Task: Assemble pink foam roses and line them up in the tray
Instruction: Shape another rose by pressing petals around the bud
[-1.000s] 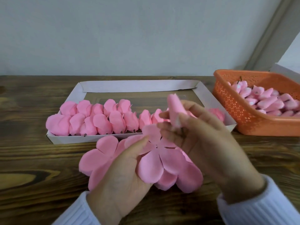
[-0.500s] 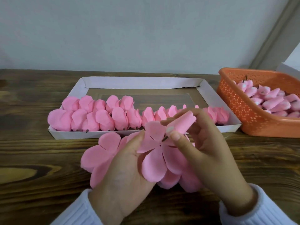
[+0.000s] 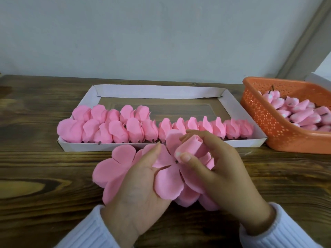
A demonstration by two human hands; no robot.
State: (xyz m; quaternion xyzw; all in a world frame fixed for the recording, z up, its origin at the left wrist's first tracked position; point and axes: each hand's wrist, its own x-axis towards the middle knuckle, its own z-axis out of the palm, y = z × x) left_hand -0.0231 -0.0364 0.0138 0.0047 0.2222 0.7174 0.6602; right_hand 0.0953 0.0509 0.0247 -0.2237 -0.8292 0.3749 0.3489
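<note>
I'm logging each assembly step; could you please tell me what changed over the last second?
The right hand brought the rosebud down, tipping it so its stem end meets the centre of the petal piece. The left hand still holds the petal piece; tray, roses and basket are unchanged.

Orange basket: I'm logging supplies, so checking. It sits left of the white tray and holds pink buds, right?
Not quite. The head view shows the orange basket to the right of the white tray, not the left. It does hold pink buds.
</note>
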